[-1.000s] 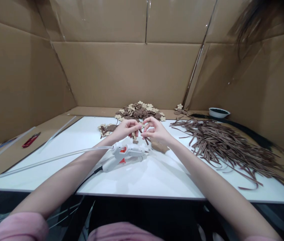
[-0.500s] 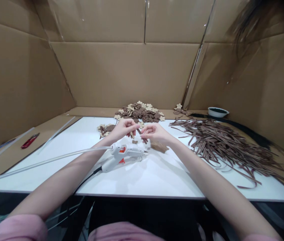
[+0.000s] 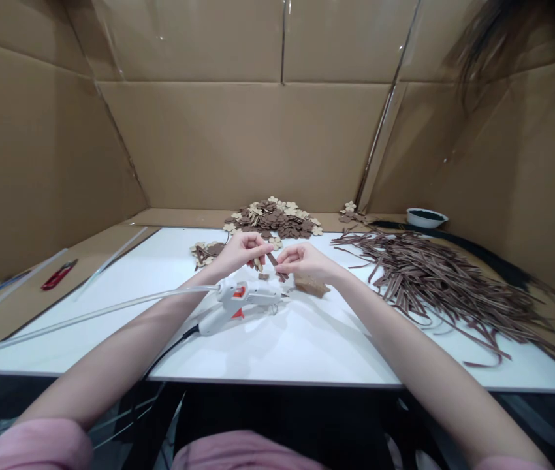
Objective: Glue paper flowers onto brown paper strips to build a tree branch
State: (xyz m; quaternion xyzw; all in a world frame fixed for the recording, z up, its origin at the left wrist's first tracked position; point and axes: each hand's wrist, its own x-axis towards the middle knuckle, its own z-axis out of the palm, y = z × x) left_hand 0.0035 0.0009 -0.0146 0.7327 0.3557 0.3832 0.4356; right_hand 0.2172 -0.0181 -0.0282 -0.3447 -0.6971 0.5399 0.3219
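You pinch a narrow dark brown strip (image 3: pixel 271 259) between both hands.
Your left fingers (image 3: pixel 260 250) grip its upper part beside a pale, rounded piece (image 3: pixel 258 264); your right fingers (image 3: pixel 287 262) close lower down. It slants, flat and matte, over the white surface (image 3: pixel 317 352), nearer the far edge, beyond the white-and-orange glue gun (image 3: pixel 231 300).

Both bare forearms reach in from the near edge of the counter (image 3: pixel 277 352), converging; left hand (image 3: pixel 245 253) and right hand (image 3: pixel 305 261) meet nearly fingertip to fingertip above its middle, each pinching with bent fingers, wrists slightly turned inward, pink sleeves pushed up
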